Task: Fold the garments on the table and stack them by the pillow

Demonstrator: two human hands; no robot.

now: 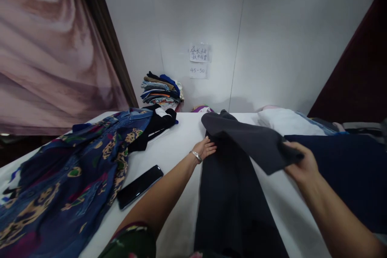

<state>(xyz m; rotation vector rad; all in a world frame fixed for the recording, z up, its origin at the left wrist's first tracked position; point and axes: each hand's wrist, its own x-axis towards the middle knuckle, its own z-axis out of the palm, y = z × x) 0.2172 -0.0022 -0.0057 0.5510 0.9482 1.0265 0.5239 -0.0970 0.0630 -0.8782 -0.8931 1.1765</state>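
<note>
A long dark grey garment (223,201) lies lengthwise on the white table; I cannot tell whether it is a jacket or trousers. My right hand (304,163) pinches the end of one long loose part of it, lifted off the table and pulled out to the right. The lifted part is bent over near the garment's far end. My left hand (207,149), with a silver bracelet at the wrist, rests at the garment's left edge, its fingers stretched out and holding nothing.
Left of my arm lie a black phone (140,186) and a patterned blue denim garment (75,177). Folded clothes are stacked (161,88) at the back. A navy garment (341,173) and a white cloth (287,121) lie at right. Paper signs (199,60) hang on the wall.
</note>
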